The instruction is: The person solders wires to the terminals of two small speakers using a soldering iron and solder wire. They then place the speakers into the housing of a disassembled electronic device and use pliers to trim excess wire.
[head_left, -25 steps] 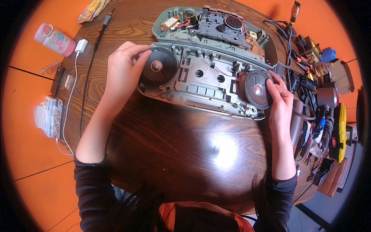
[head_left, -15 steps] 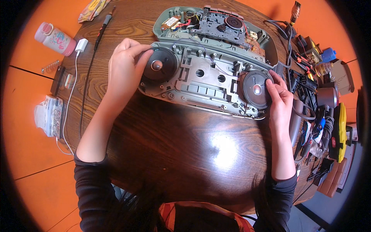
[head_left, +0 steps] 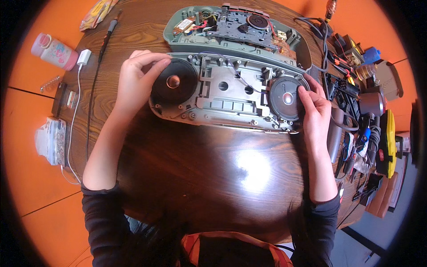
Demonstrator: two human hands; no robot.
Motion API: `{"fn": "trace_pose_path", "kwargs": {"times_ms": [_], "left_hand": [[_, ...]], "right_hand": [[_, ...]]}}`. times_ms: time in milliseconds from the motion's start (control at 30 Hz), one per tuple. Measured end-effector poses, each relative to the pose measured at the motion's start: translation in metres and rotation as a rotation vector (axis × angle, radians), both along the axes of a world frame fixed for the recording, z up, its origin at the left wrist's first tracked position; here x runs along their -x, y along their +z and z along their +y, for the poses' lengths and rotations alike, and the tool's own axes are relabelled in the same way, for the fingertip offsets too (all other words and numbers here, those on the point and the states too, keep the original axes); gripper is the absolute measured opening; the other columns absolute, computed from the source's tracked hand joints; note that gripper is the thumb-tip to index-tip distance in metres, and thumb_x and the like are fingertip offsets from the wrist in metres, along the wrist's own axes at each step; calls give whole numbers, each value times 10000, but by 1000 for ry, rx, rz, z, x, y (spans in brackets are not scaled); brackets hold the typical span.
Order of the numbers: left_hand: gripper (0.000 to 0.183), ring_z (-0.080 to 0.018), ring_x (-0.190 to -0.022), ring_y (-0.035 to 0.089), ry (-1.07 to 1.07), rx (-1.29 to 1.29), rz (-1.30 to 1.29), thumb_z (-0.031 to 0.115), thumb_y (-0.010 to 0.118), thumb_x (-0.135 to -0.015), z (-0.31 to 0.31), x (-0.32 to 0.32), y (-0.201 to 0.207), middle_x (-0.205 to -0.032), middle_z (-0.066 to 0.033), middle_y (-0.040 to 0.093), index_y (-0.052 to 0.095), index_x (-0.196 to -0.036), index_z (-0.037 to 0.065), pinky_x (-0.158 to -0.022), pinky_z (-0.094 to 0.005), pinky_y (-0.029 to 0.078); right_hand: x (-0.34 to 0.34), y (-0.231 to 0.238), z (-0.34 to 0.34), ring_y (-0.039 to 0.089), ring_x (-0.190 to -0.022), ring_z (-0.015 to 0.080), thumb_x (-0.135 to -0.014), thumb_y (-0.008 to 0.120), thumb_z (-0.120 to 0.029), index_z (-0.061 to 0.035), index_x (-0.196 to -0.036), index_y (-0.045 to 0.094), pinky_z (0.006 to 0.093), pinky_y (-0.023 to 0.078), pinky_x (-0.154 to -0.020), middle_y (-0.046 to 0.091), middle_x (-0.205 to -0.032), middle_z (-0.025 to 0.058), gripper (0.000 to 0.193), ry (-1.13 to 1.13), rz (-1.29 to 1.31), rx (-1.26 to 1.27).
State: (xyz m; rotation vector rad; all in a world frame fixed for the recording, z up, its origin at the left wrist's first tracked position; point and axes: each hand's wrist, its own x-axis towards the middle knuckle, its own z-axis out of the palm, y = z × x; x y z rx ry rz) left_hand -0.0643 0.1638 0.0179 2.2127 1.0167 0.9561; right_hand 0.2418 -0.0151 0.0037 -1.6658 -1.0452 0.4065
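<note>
The front half of a radio-cassette player's grey plastic case (head_left: 229, 107) is held tilted, its inner side facing me. A round black speaker sits at each end: the left speaker (head_left: 182, 86) and the right speaker (head_left: 280, 104). My left hand (head_left: 135, 78) pinches the case's upper left edge beside the left speaker. At the other end, my right hand (head_left: 316, 107) grips with the thumb in front by the speaker rim and fingers behind the edge. A thin dark wire (head_left: 242, 81) crosses the middle. Just behind lies the greenish rear case half (head_left: 204, 46) with an exposed cassette mechanism (head_left: 235, 33).
Left on the wooden table (head_left: 209, 173) lie a soldering iron (head_left: 106, 38), a white charger (head_left: 83, 58) with its cable, and a clear plastic bag (head_left: 53, 140). A pink bottle (head_left: 54, 51) is farther left. Tools and cables crowd the right side, beside a yellow case (head_left: 390, 144).
The view has swung slightly, shifting the scene left. The held case half has tipped a little, so its left speaker shows larger and rounder. Both hands keep their grip on it.
</note>
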Motion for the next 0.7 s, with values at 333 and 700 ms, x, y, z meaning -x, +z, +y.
{"fn": "trace_pose_path", "kwargs": {"times_ms": [333, 700], "left_hand": [[117, -191, -829, 550, -20, -4, -55, 83, 656, -832, 3, -2, -6, -798, -80, 654, 710, -898, 3, -765, -289, 427], [161, -218, -929, 572, 48, -80, 61, 86, 687, -805, -6, -4, 14, -975, -97, 667, 719, -954, 34, -846, -304, 439]], "right_hand": [[1, 7, -3, 543, -1144, 308, -847, 648, -182, 32, -794, 704, 357, 388, -976, 552, -1282, 187, 228, -62, -303, 78], [11, 17, -3, 562, -1108, 339, -828, 659, -124, -12, -1037, 609, 387, 437, -946, 576, -1171, 189, 243, -71, -498, -10]]}}
